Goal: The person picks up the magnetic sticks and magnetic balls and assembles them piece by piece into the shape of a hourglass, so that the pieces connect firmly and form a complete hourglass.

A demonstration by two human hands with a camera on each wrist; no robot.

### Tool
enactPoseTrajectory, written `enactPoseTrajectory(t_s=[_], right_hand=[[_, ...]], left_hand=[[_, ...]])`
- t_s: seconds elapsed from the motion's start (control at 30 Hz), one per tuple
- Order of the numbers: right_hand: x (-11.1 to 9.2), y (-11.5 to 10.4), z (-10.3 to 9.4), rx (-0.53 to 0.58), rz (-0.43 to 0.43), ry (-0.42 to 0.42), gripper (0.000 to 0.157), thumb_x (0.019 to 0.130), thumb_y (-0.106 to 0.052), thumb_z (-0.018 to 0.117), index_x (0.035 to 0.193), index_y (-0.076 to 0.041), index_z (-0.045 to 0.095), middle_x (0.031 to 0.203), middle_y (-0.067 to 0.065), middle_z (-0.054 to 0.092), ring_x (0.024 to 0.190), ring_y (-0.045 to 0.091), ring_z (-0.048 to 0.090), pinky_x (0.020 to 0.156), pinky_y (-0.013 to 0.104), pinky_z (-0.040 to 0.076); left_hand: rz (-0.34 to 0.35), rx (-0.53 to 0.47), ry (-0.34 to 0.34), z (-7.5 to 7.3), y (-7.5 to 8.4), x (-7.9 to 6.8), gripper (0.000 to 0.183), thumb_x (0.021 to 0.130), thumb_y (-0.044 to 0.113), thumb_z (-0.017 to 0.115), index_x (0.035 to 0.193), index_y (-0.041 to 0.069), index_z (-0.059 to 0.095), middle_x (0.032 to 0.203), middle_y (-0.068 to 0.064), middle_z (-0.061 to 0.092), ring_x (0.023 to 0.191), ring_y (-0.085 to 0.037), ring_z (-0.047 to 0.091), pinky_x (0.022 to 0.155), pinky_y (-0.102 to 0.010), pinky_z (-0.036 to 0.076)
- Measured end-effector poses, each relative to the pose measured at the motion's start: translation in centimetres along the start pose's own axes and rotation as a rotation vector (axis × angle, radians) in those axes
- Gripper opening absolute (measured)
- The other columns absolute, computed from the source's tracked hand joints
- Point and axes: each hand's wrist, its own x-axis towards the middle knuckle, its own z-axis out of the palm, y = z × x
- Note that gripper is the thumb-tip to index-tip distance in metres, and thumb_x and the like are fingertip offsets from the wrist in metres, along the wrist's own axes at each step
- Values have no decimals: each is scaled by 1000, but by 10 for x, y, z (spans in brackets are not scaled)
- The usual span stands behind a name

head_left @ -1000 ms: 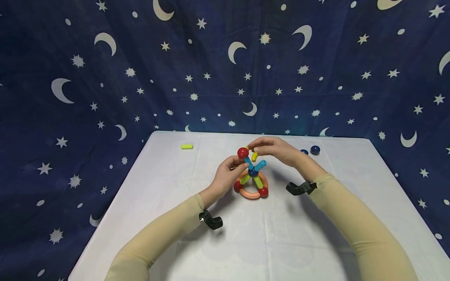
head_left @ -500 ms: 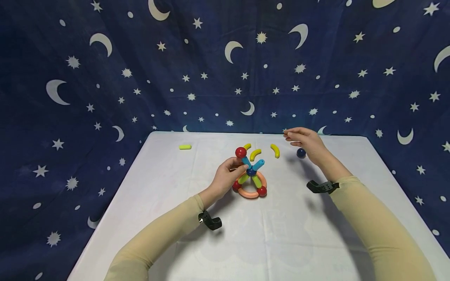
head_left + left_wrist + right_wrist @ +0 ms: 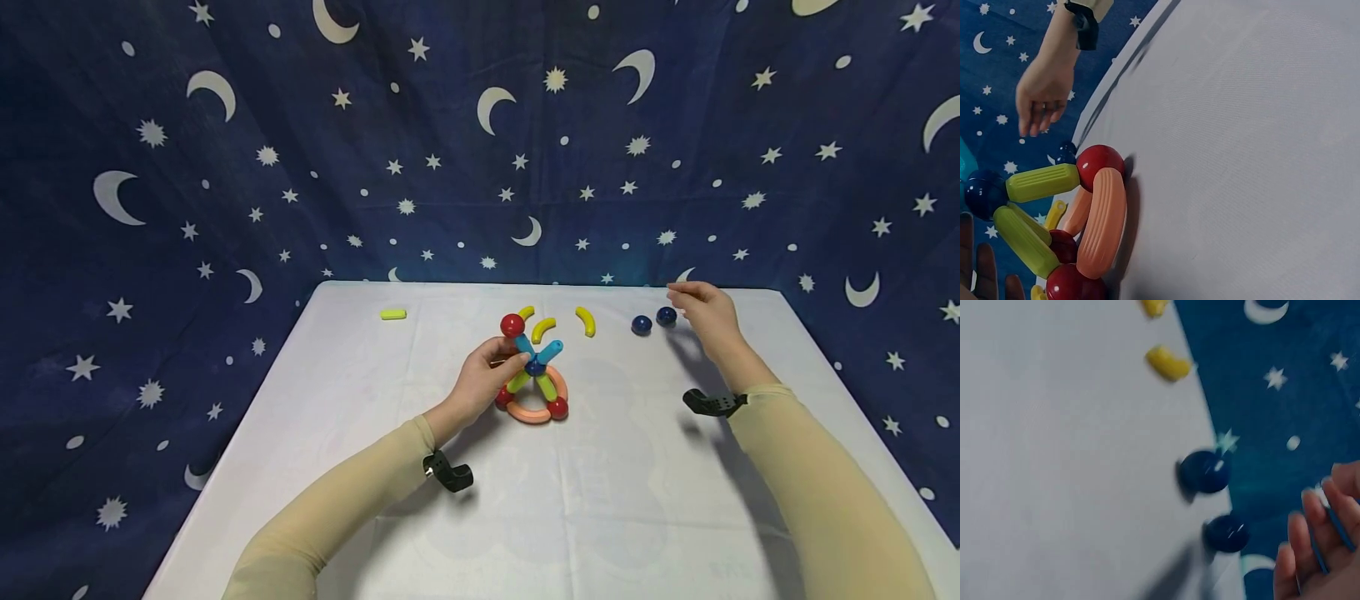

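Observation:
A toy structure of magnetic rods and balls stands on the table. Its base ring joins curved orange rods and red balls. Yellow-green rods lean up from there to a navy ball, above which two blue rods spread. One blue rod carries a red ball on top; my left hand pinches that rod. My right hand hovers with extended fingers beside two loose navy balls, holding nothing; both balls show in the right wrist view.
Several curved yellow rods lie behind the structure, one partly hidden by the red ball. A straight yellow-green rod rests at the back left of the white table. A starry blue cloth hangs behind.
My right hand has moved away from the yellow rods behind the structure, rightward past the navy balls, uncovering both. My left hand has kept its hold on the blue rod.

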Motion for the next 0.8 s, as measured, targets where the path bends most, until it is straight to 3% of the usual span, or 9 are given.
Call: enactPoseTrajectory(t_s=[0.1, 0.27, 0.37, 0.5, 0.8], right_hand=[[2, 12, -1, -104, 14, 34, 52, 104, -35, 57, 144, -2, 54, 124, 4, 59, 106, 12, 54, 85, 25, 45], [7, 33, -2, -220, 73, 14, 60, 105, -31, 54, 153, 2, 40, 146, 29, 46, 131, 43, 47, 104, 50, 44], [10, 42, -2, -258, 101, -19, 65, 104, -31, 54, 156, 3, 34, 151, 32, 41, 138, 49, 41, 110, 57, 37], [12, 47, 1, -326, 98, -20, 64, 103, -29, 55, 154, 5, 37, 148, 32, 44, 136, 48, 42, 112, 58, 34], [15, 48, 6, -423, 126, -21, 64, 103, -36, 54, 154, -1, 40, 150, 29, 45, 136, 53, 30, 108, 67, 21]], left_hand=[[-1, 13, -3, 0, 0, -1, 26, 99, 27, 71, 115, 8, 69, 115, -4, 68, 113, -20, 61, 95, -35, 52], [-4, 19, -10, 0, 1, -1, 27, 98, 26, 71, 119, 8, 68, 116, -4, 68, 114, -22, 60, 98, -36, 51], [-8, 13, -28, 0, 0, -1, 29, 98, 24, 72, 121, 8, 68, 119, -7, 67, 115, -24, 61, 98, -37, 51], [-23, 18, -55, 2, 0, 0, 30, 97, 23, 73, 121, 7, 67, 123, -9, 65, 112, -25, 62, 95, -36, 52], [-70, 28, -82, 8, 1, 1, 34, 96, 27, 75, 126, 13, 68, 123, -7, 63, 104, -21, 65, 89, -34, 53]])
